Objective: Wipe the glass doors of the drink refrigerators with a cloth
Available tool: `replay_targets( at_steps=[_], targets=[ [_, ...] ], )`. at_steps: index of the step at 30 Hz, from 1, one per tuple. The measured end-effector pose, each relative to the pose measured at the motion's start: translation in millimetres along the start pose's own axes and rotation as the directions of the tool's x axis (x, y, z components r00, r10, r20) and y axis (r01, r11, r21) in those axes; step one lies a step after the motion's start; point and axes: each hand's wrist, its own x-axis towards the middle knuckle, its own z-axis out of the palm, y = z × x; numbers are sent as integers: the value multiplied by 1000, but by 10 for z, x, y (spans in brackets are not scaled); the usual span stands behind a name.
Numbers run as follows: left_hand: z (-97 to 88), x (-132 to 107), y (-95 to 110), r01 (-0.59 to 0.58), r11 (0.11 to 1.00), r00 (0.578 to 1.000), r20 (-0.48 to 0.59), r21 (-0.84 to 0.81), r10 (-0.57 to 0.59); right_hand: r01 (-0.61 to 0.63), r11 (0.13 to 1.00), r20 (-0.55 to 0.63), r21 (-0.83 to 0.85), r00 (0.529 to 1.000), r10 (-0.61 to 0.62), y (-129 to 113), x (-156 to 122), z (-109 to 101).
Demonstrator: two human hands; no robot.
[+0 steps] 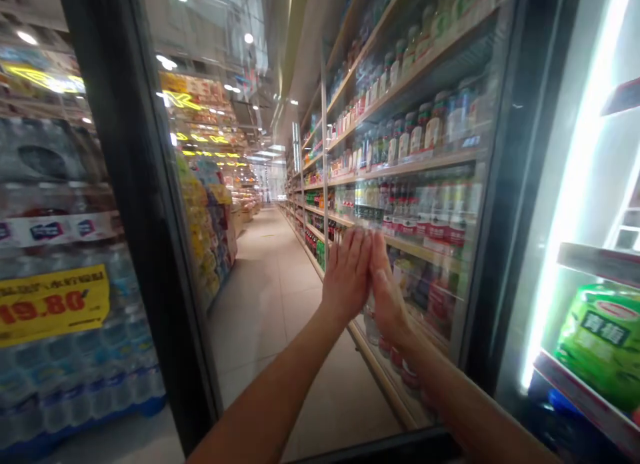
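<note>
A glass door (134, 151) with a dark frame stands in front of me, and the aisle shows through its pane. My left hand (347, 274) is stretched flat, its back towards me and the fingers pointing up. Close beside it is my right hand (389, 291), seen more from the thumb side, with straight fingers. The two hands meet or nearly meet along their inner edges. Both look to be against the glass, though the exact contact is hard to make out. Neither holds anything.
At right is a lit cooler with a shelf edge (590, 391) and a green printed bag (603, 341). Packs of bottles (60, 384) with a yellow price sign (55, 304) stand at left. Shelves of bottles (420, 134) line the aisle floor (255, 271) beyond the glass.
</note>
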Motion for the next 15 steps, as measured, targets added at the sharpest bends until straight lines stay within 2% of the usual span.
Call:
replay_targets(
  at_steps=[1,3,5,6,8,10,12,13,15],
  targets=[
    [53,58,20,-17,1000,1000,-9,25,17,20,1000,-48,6,999,-20,20,20,-51],
    [89,150,-23,-89,994,996,-22,58,90,100,989,-175,-110,977,-119,122,85,-177],
    [-1,235,-251,-134,987,990,-29,88,137,159,924,-243,-347,937,-253,275,162,-301],
    [-95,278,-448,-117,988,992,-32,105,121,167,868,-240,-468,921,-306,354,196,-346],
    [-351,356,-965,22,989,999,-44,143,-16,161,747,-178,-645,919,-352,483,244,-368],
    [-607,398,-1484,227,955,973,-75,192,-216,152,664,-116,-732,933,-341,538,261,-277],
    [-746,369,-1775,343,916,936,-160,207,-314,162,621,-61,-767,945,-321,512,252,-95],
    [-753,322,-1786,338,919,936,-174,204,-306,162,609,-44,-776,950,-309,478,242,10],
    [-663,181,-1558,202,961,975,-133,186,-180,161,590,-27,-791,955,-297,408,211,198]
  ],
)
